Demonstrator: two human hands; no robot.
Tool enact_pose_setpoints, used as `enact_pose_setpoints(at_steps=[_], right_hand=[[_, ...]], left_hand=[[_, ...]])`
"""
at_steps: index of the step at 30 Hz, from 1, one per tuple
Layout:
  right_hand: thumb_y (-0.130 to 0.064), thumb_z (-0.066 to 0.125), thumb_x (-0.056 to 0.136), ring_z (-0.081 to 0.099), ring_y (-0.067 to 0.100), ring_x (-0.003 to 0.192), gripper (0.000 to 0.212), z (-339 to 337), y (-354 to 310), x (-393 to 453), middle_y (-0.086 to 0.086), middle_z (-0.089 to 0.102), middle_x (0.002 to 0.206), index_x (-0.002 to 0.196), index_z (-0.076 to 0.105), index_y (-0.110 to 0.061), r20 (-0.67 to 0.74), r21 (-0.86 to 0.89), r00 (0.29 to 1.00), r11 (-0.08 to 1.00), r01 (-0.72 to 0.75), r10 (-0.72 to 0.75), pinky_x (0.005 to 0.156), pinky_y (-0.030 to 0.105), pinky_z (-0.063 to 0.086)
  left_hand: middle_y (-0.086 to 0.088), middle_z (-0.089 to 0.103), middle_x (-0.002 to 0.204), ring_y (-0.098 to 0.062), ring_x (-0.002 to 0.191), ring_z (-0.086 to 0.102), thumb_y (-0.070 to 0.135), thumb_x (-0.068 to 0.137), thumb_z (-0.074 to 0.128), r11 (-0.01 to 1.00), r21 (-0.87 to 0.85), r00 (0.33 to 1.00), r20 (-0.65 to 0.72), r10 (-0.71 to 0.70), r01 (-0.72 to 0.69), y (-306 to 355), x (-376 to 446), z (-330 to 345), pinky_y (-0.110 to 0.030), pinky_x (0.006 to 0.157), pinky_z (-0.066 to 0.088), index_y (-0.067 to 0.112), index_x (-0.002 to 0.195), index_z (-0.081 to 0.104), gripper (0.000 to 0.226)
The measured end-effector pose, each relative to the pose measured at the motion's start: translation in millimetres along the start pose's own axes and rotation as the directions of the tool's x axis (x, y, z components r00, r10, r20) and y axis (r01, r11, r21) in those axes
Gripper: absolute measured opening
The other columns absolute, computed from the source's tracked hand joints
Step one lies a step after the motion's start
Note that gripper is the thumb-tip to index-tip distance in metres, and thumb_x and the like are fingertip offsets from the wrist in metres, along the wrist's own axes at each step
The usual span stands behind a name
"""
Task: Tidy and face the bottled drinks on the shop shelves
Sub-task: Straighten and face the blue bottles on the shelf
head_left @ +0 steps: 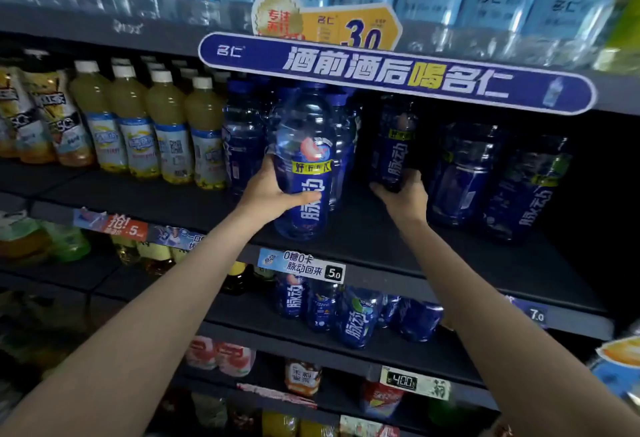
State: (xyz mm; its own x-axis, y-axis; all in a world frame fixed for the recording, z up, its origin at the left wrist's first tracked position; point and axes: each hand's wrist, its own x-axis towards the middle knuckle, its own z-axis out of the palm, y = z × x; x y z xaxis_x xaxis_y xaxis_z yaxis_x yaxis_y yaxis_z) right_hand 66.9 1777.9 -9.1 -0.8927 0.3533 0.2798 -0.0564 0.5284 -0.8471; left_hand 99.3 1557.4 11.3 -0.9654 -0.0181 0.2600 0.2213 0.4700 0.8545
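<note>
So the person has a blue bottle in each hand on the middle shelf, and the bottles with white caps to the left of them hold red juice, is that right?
Not quite. The white-capped bottles hold yellow juice, not red, as the head view shows. The rest stands: the left hand grips one blue bottle and the right hand holds another blue bottle, both on the middle shelf.

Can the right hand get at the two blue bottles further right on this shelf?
Probably yes: the right hand already grips a blue bottle beside them, and the two bottles stand unobstructed.
</note>
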Motion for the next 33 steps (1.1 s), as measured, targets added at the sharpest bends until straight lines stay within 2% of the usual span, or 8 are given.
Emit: enact_pose_setpoints(at_steps=[6, 10, 12, 17, 23, 27, 30, 33], right_hand=[[-0.026, 0.075, 0.080, 0.036, 0.031, 0.132, 0.087, 28.3, -1.8, 38.4, 0.020, 0.033, 0.145, 0.142, 0.022, 0.003, -0.087, -0.012, 0.995, 0.998, -0.055, 0.054, 0.102, 0.032, 0.032], [-0.029, 0.074, 0.081, 0.037, 0.031, 0.133, 0.092, 43.3, 1.0, 62.0, 0.022, 0.036, 0.144, 0.144, 0.017, 0.005, -0.093, -0.004, 0.983, 0.987, -0.159, 0.158, 0.103, 0.035, 0.033], [-0.031, 0.073, 0.081, 0.036, 0.033, 0.134, 0.094, 48.0, 2.4, 74.5, 0.023, 0.036, 0.144, 0.145, 0.015, 0.006, -0.107, -0.004, 0.975, 0.981, -0.195, 0.193, 0.105, 0.036, 0.033], [-0.044, 0.069, 0.082, 0.043, 0.035, 0.129, 0.096, 50.7, 5.4, 81.5, 0.022, 0.042, 0.140, 0.144, 0.016, 0.007, -0.165, -0.062, 0.966, 0.976, -0.211, 0.198, 0.099, 0.038, 0.039], [-0.052, 0.070, 0.076, 0.043, 0.037, 0.122, 0.085, 48.6, 1.4, 32.0, 0.024, 0.046, 0.128, 0.126, 0.035, 0.007, -0.244, -0.219, 0.967, 0.968, -0.123, 0.067, 0.100, 0.039, 0.031], [-0.037, 0.081, 0.070, 0.043, 0.037, 0.120, 0.080, 33.3, -7.8, -20.3, 0.024, 0.045, 0.128, 0.120, 0.036, 0.006, -0.197, -0.222, 0.980, 0.971, -0.083, 0.039, 0.099, 0.040, 0.034], [-0.037, 0.082, 0.069, 0.043, 0.035, 0.119, 0.079, 21.2, -15.7, -57.1, 0.022, 0.047, 0.125, 0.118, 0.036, 0.005, -0.153, -0.256, 0.988, 0.965, -0.060, 0.021, 0.096, 0.039, 0.036], [-0.038, 0.081, 0.070, 0.040, 0.034, 0.121, 0.083, 12.2, -20.2, -85.5, 0.019, 0.044, 0.126, 0.123, 0.034, 0.005, -0.120, -0.281, 0.993, 0.958, -0.054, 0.020, 0.100, 0.037, 0.034]], left_hand=[[-0.001, 0.051, 0.127, -0.019, 0.118, 0.050, 0.029, 0.070, 0.080, 0.999, -0.045, 1.000, 0.023, 0.001, 0.000, -11.2, 2.1, -1.1, -0.032, 0.098, 0.040, 0.012, 0.128, 0.031, 0.078], [0.002, 0.051, 0.125, -0.017, 0.119, 0.050, 0.028, 0.068, 0.081, 0.996, -0.092, 1.000, 0.007, 0.022, -0.021, -14.7, 3.1, 0.1, -0.037, 0.103, 0.039, 0.015, 0.128, 0.031, 0.080], [0.004, 0.051, 0.122, -0.014, 0.117, 0.050, 0.027, 0.069, 0.081, 0.994, -0.106, 1.000, 0.018, 0.022, -0.020, -16.0, 3.8, -0.5, -0.034, 0.102, 0.039, 0.016, 0.129, 0.030, 0.080], [0.002, 0.051, 0.128, -0.015, 0.119, 0.050, 0.026, 0.071, 0.080, 0.991, -0.129, 0.999, 0.048, 0.025, -0.019, -18.7, 5.0, -2.5, -0.038, 0.104, 0.039, 0.016, 0.133, 0.028, 0.081], [0.006, 0.049, 0.121, -0.007, 0.109, 0.048, 0.019, 0.074, 0.077, 0.982, -0.187, 0.997, 0.058, 0.043, -0.031, -15.7, -1.6, -1.7, -0.019, 0.091, 0.037, 0.014, 0.132, 0.029, 0.076], [0.002, 0.050, 0.127, -0.012, 0.117, 0.048, 0.023, 0.075, 0.077, 0.987, -0.158, 0.997, 0.066, 0.039, -0.028, -12.8, -1.1, -4.0, -0.023, 0.096, 0.036, 0.011, 0.131, 0.030, 0.074], [0.005, 0.048, 0.121, -0.010, 0.112, 0.047, 0.026, 0.076, 0.076, 0.994, -0.110, 0.996, 0.087, 0.027, -0.017, -9.6, -1.9, -5.6, -0.022, 0.091, 0.034, 0.009, 0.129, 0.030, 0.073], [-0.004, 0.049, 0.132, -0.019, 0.120, 0.048, 0.027, 0.075, 0.077, 0.995, -0.093, 0.996, 0.084, 0.034, -0.026, -10.6, -0.8, -4.5, -0.024, 0.094, 0.034, 0.008, 0.129, 0.030, 0.074]])
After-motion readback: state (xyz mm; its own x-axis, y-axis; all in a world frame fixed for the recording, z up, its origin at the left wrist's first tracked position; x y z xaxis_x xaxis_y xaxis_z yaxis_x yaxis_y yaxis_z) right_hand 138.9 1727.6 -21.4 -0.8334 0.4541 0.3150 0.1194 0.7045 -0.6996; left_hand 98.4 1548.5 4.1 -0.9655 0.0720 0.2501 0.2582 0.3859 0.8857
